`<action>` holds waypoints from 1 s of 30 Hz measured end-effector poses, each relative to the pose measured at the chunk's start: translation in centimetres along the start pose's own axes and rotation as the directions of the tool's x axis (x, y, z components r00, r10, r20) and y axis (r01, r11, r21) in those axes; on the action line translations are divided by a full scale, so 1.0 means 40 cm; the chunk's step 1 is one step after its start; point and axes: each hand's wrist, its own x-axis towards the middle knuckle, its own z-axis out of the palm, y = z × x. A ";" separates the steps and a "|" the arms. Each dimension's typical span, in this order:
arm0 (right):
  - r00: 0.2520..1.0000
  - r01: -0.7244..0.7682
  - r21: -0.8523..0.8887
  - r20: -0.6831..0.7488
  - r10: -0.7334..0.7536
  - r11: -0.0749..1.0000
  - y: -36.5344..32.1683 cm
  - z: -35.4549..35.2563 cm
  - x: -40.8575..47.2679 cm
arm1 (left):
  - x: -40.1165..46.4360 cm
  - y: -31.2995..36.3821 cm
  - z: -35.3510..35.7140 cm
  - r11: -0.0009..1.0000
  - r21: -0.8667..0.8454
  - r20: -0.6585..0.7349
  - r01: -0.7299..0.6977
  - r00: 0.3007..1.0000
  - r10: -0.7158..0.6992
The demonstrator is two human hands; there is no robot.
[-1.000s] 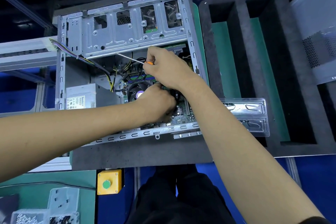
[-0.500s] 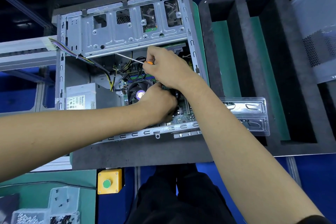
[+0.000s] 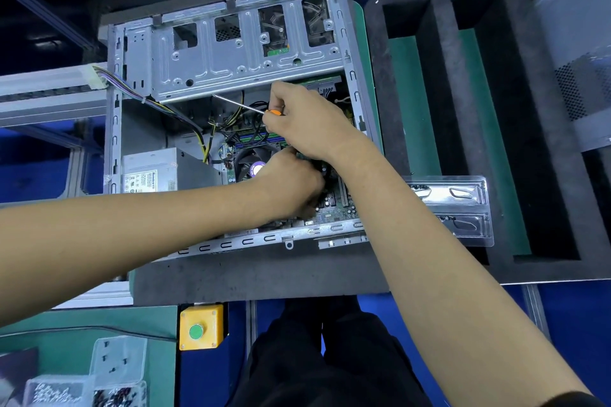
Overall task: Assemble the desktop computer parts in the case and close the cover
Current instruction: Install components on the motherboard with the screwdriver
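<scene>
Open case (image 3: 231, 53) lies on a grey foam pad (image 3: 264, 271) at a blue workstation. Foam tray (image 3: 443, 109) to its right holds a clear plastic blister (image 3: 463, 205). Right hand (image 3: 310, 122) grips a screwdriver (image 3: 244, 106) inside the case. Left hand (image 3: 291, 182), fingers curled, is over the motherboard (image 3: 334, 208) beside the fan (image 3: 248, 162); what it holds cannot be told. Yellow button box (image 3: 201, 327) sits at the near edge.

Yellow button box (image 3: 201, 327) (green button on top), dark foam tray (image 3: 443, 129), clear screw boxes (image 3: 117, 363).
</scene>
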 end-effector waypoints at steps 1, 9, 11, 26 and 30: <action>1.000 0.000 -0.002 0.001 0.000 1.000 0.000 0.000 0.000 | -0.001 0.001 0.001 1.000 0.002 -0.007 -0.002 1.000 0.002; 1.000 0.005 -0.001 -0.004 -0.005 1.000 0.002 0.001 -0.001 | -0.006 -0.002 0.004 1.000 -0.028 -0.025 -0.006 1.000 0.006; 1.000 0.008 -0.001 -0.002 -0.008 1.000 0.001 0.001 -0.001 | -0.007 -0.003 0.007 0.999 -0.043 -0.019 -0.005 1.000 0.005; 0.999 0.032 -0.014 -0.010 -0.032 0.999 -0.003 -0.003 -0.003 | -0.004 -0.005 0.016 0.999 -0.053 -0.043 -0.014 0.999 0.012; 0.999 0.033 -0.016 -0.009 -0.033 0.999 -0.002 -0.002 -0.003 | -0.003 -0.006 0.016 0.999 -0.038 -0.033 -0.027 0.999 0.026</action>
